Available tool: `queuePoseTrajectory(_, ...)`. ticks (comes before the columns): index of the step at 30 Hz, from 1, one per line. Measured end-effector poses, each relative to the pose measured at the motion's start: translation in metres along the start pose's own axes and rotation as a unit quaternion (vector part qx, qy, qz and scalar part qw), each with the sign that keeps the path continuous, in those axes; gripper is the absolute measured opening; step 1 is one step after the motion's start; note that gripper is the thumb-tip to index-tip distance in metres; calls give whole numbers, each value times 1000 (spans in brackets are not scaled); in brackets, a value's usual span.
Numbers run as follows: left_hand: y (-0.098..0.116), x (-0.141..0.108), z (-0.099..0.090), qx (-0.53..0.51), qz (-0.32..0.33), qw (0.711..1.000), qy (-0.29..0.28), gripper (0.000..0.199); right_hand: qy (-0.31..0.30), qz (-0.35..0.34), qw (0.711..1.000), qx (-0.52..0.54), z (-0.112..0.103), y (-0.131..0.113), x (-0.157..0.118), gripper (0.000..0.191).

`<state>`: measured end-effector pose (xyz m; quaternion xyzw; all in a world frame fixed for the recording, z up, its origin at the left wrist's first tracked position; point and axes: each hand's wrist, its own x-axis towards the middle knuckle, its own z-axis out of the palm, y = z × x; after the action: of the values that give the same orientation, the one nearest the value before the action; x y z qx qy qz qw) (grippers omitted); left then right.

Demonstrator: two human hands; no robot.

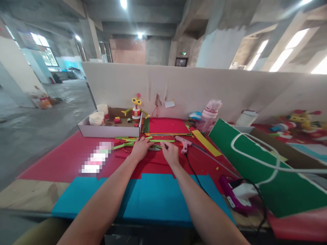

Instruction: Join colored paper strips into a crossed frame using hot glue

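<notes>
Both hands are over the middle of the red table covering (63, 153), close to some green paper strips (163, 140). My left hand (140, 148) reaches over the strips, fingers forward and partly bent; whether it grips one is unclear. My right hand (170, 152) has its fingers curled into a pinch at the strips' near side, on something too small to make out. Between the hands lie scissors (154, 148), partly hidden. A pink glue gun (184, 143) rests just right of my right hand.
Behind are a white box (109, 131) with cups, a robot figure (136, 110) and red sheets (168, 126). At the right, a pink bottle (211, 114), a green board (255, 170) and a purple power strip (237, 197) with cables. Blue sheets (155, 200) lie in front.
</notes>
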<state>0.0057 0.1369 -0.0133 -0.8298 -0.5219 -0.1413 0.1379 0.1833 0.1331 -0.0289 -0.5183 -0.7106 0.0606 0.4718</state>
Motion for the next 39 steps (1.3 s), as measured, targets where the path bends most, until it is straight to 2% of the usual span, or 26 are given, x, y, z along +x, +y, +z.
queuePoseTrajectory(8, 4, -3, 3, 7, -12, 1000, 1, 40, 26, 66, 993, 95, -2, 7, 3, 38)
queuePoseTrajectory(17, 1, -2, 2, -24, -27, 999, -4, 46, 69, 123, 979, 147, -5, 13, 6, 42)
queuePoseTrajectory(23, 2, -2, -1, -67, -1, 998, 2, 50, 40, 116, 982, 141, 1, 14, 8, 42)
queuePoseTrajectory(27, -3, -4, -16, -65, -17, 998, 19, 34, 25, 105, 986, 127, 1, 16, 8, 43)
queuePoseTrajectory(30, -11, -6, -26, -43, -44, 998, -12, 24, -33, 101, 989, 105, 1, 17, 7, 43)
queuePoseTrajectory(33, -18, -9, -28, -32, -65, 996, -49, 26, -86, 72, 990, 88, 4, 17, 6, 42)
queuePoseTrajectory(36, -21, -10, -27, -42, -72, 996, -30, 35, -76, 41, 995, 54, 6, 16, 6, 38)
queuePoseTrajectory(39, -23, -10, -28, -60, -70, 996, 1, 38, -46, 41, 997, 35, 3, 15, 6, 38)
